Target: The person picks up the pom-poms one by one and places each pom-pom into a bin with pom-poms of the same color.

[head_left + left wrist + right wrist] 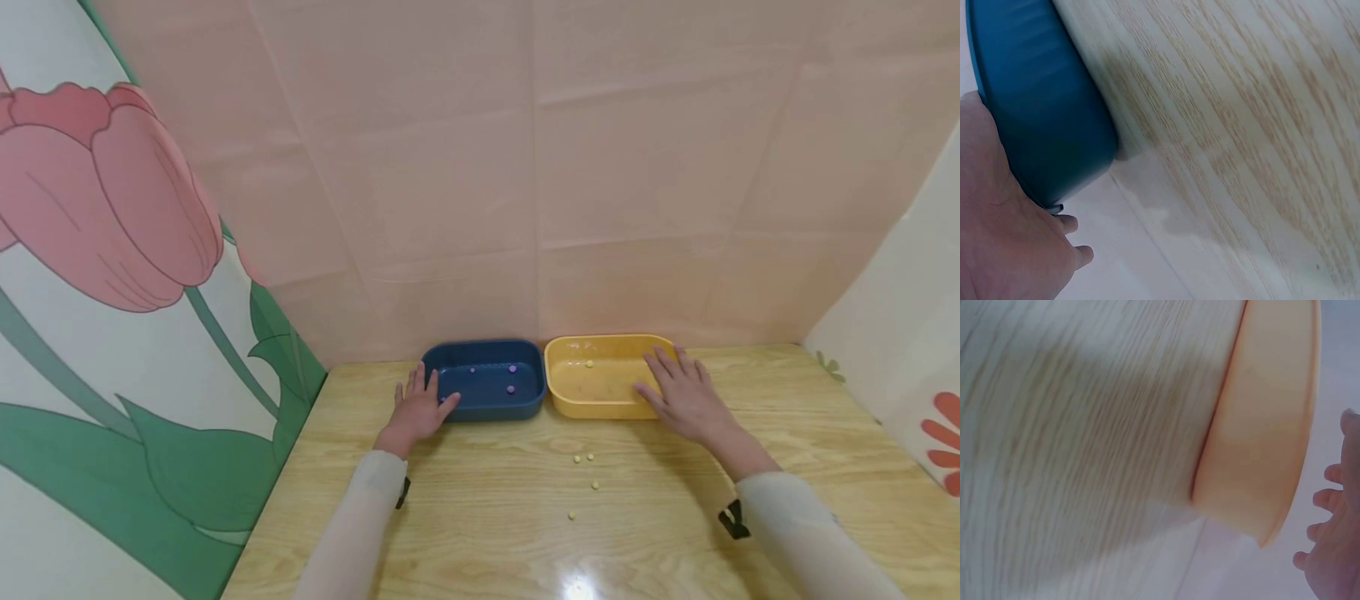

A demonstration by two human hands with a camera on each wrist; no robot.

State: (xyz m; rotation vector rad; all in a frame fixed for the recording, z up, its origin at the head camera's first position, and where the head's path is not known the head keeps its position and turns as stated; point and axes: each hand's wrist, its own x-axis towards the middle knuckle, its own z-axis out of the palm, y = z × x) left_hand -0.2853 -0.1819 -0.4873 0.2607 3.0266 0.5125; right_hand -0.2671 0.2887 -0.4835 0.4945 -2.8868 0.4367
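Note:
Spread fingers of my left hand (417, 410) lie at the left end of a dark blue tray (491, 412), the thumb near its front rim. Several small purple beads (512, 368) are in that tray. My right hand (686, 396) reaches over the right end of a yellow tray (603, 410), its fingers apart and holding nothing. One pale yellow bead (589, 363) shows inside the yellow tray. In the left wrist view the hand (1010, 231) overlaps the blue tray's rim; in the right wrist view the fingers (1327, 499) appear beside the yellow tray's end.
The trays stand side by side at the back of a wood-grain table (480, 517), against a pinkish cloth backdrop (450, 208). Several yellow beads (596, 485) lie loose on the table in front of them. A tulip-patterned panel (150, 208) borders the left side.

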